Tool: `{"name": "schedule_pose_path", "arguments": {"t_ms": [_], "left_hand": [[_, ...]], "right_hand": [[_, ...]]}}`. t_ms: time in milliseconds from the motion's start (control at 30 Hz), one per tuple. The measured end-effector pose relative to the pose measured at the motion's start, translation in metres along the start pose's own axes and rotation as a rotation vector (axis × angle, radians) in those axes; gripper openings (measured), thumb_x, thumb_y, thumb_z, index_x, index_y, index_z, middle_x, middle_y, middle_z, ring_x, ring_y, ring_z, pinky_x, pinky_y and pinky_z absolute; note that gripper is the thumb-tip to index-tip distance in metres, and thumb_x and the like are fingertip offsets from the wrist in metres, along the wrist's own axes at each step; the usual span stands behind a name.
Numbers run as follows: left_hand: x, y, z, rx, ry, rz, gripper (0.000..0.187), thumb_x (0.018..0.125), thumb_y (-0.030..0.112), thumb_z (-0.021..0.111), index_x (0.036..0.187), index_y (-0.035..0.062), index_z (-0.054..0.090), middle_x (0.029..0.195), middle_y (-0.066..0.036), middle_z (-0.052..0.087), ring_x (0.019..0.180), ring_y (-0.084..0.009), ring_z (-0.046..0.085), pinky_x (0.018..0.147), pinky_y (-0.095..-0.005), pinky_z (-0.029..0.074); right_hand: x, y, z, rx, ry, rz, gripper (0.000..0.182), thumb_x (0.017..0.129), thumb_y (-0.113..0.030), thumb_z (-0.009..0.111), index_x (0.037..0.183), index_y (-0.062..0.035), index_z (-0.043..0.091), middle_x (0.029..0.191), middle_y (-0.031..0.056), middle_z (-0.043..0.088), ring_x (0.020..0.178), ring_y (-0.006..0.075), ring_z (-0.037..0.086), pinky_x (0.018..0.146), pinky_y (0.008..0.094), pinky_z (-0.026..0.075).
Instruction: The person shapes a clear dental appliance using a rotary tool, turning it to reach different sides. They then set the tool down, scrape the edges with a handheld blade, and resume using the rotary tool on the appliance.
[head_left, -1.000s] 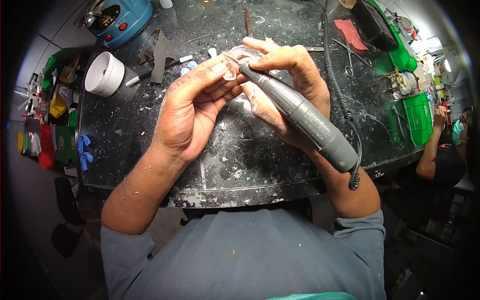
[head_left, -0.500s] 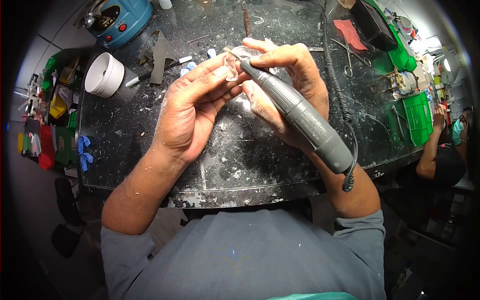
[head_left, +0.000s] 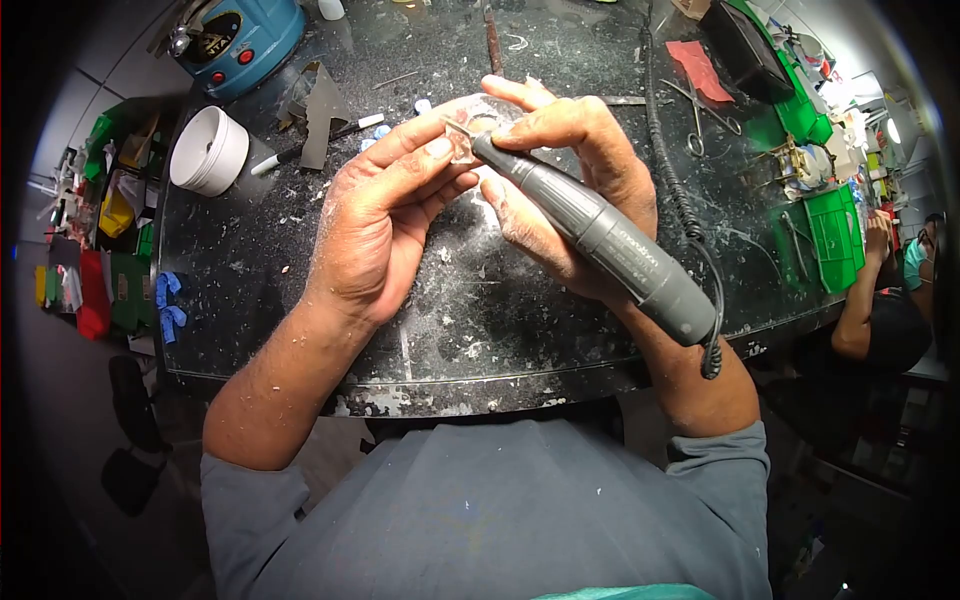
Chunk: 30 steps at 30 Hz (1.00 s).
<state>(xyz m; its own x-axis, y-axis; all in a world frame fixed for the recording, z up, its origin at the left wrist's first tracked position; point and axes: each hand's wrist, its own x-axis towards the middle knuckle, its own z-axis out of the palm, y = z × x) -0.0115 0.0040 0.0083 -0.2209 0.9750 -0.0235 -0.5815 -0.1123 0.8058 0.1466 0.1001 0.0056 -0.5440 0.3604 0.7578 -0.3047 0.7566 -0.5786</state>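
A small clear piece (head_left: 462, 148), seemingly plastic, is pinched between the thumb and fingers of my left hand (head_left: 375, 205). My right hand (head_left: 590, 165) grips a black corded rotary handpiece (head_left: 610, 235), its body slanting down to the right. The thin tip of the tool lies at the clear piece, close to my left fingertips. Pale dust covers the fingers of both hands. Part of the clear piece is hidden behind the tool's nose and my fingers.
On the dusty black table (head_left: 470, 345) are a white tub (head_left: 208, 150), a marker (head_left: 275, 160), blue pieces (head_left: 170, 305), scissors (head_left: 696, 120), red sheet (head_left: 700, 70) and green trays (head_left: 835, 235). A blue machine (head_left: 240, 45) stands back left. Another person's arm (head_left: 862, 300) is at far right.
The handpiece has tilted slightly, its rear end shifting right and its nose slightly left. The clear piece has turned a little in my left fingers.
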Motion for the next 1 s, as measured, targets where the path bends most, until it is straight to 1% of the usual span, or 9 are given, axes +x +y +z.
{"name": "schedule_pose_path", "arguments": {"t_ms": [133, 200, 233, 300, 567, 633, 667, 700, 1000], "left_hand": [[-0.0013, 0.0011, 0.0015, 0.007, -0.021, 0.020, 0.035, 0.096, 0.011, 0.056, 0.128, -0.0043, 0.055, 0.115, -0.014, 0.066, 0.103, -0.0166, 0.064, 0.095, -0.0292, 0.050], [-0.0006, 0.0010, 0.0006, 0.008, -0.037, 0.030, 0.035, 0.096, 0.011, 0.056, 0.127, -0.0037, 0.056, 0.115, -0.014, 0.066, 0.102, -0.0154, 0.063, 0.094, -0.0282, 0.050], [-0.0006, 0.0009, 0.0008, 0.008, -0.036, 0.031, 0.035, 0.096, 0.011, 0.056, 0.127, -0.0037, 0.056, 0.115, -0.014, 0.066, 0.102, -0.0154, 0.063, 0.094, -0.0282, 0.050], [-0.0005, 0.0005, 0.0016, 0.029, -0.041, 0.064, 0.034, 0.095, 0.010, 0.057, 0.126, -0.0033, 0.057, 0.115, -0.014, 0.066, 0.103, -0.0149, 0.063, 0.093, -0.0278, 0.050], [-0.0002, 0.0009, 0.0016, 0.061, -0.043, 0.090, 0.033, 0.095, 0.010, 0.057, 0.125, -0.0034, 0.058, 0.113, -0.013, 0.066, 0.104, -0.0152, 0.063, 0.092, -0.0278, 0.050], [-0.0003, 0.0011, 0.0023, 0.061, -0.043, 0.096, 0.033, 0.095, 0.010, 0.057, 0.125, -0.0036, 0.058, 0.112, -0.012, 0.067, 0.104, -0.0154, 0.063, 0.093, -0.0279, 0.050], [-0.0006, 0.0006, 0.0024, 0.052, -0.047, 0.089, 0.033, 0.095, 0.010, 0.057, 0.125, -0.0038, 0.058, 0.113, -0.013, 0.067, 0.104, -0.0154, 0.063, 0.093, -0.0283, 0.050], [-0.0008, 0.0001, 0.0022, 0.044, -0.051, 0.082, 0.033, 0.095, 0.010, 0.057, 0.125, -0.0040, 0.057, 0.113, -0.013, 0.066, 0.104, -0.0154, 0.064, 0.093, -0.0287, 0.050], [-0.0017, 0.0013, -0.0008, -0.113, -0.079, -0.014, 0.037, 0.096, 0.009, 0.055, 0.129, -0.0066, 0.051, 0.120, -0.016, 0.062, 0.112, -0.0233, 0.061, 0.104, -0.0370, 0.048]], "right_hand": [[-0.0008, 0.0008, 0.0035, 0.082, 0.090, 0.043, 0.035, 0.076, 0.005, 0.070, 0.107, -0.0012, 0.056, 0.103, 0.0107, 0.057, 0.120, 0.0352, 0.055, 0.105, 0.0488, 0.039], [0.0000, 0.0029, 0.0019, 0.017, 0.056, 0.004, 0.031, 0.073, -0.008, 0.077, 0.100, -0.0038, 0.062, 0.101, 0.0124, 0.064, 0.115, 0.0330, 0.060, 0.099, 0.0425, 0.045], [-0.0001, 0.0030, 0.0028, 0.017, 0.055, 0.004, 0.031, 0.073, -0.008, 0.077, 0.100, -0.0038, 0.062, 0.101, 0.0124, 0.064, 0.115, 0.0330, 0.060, 0.099, 0.0425, 0.045], [-0.0008, 0.0032, 0.0056, 0.051, 0.146, 0.002, 0.031, 0.073, -0.007, 0.076, 0.100, -0.0041, 0.062, 0.099, 0.0124, 0.065, 0.115, 0.0334, 0.060, 0.102, 0.0447, 0.042], [0.0017, -0.0012, -0.0009, -0.063, 0.042, 0.000, 0.030, 0.074, -0.011, 0.075, 0.101, -0.0048, 0.063, 0.103, 0.0129, 0.065, 0.116, 0.0324, 0.061, 0.108, 0.0494, 0.036], [0.0015, -0.0001, 0.0020, 0.003, 0.126, -0.006, 0.031, 0.073, -0.010, 0.075, 0.101, -0.0047, 0.063, 0.102, 0.0132, 0.065, 0.116, 0.0320, 0.061, 0.108, 0.0490, 0.036], [0.0012, -0.0030, 0.0003, 0.008, 0.062, -0.004, 0.034, 0.076, 0.001, 0.069, 0.107, -0.0025, 0.055, 0.102, 0.0094, 0.058, 0.123, 0.0370, 0.054, 0.111, 0.0546, 0.028], [0.0009, -0.0024, -0.0001, 0.008, 0.062, -0.005, 0.034, 0.076, 0.001, 0.069, 0.107, -0.0025, 0.055, 0.102, 0.0094, 0.058, 0.123, 0.0370, 0.054, 0.111, 0.0546, 0.028], [-0.0005, 0.0024, -0.0007, 0.014, -0.001, -0.041, 0.037, 0.076, 0.006, 0.067, 0.110, 0.0000, 0.053, 0.103, 0.0113, 0.055, 0.120, 0.0356, 0.055, 0.107, 0.0502, 0.038]]}}
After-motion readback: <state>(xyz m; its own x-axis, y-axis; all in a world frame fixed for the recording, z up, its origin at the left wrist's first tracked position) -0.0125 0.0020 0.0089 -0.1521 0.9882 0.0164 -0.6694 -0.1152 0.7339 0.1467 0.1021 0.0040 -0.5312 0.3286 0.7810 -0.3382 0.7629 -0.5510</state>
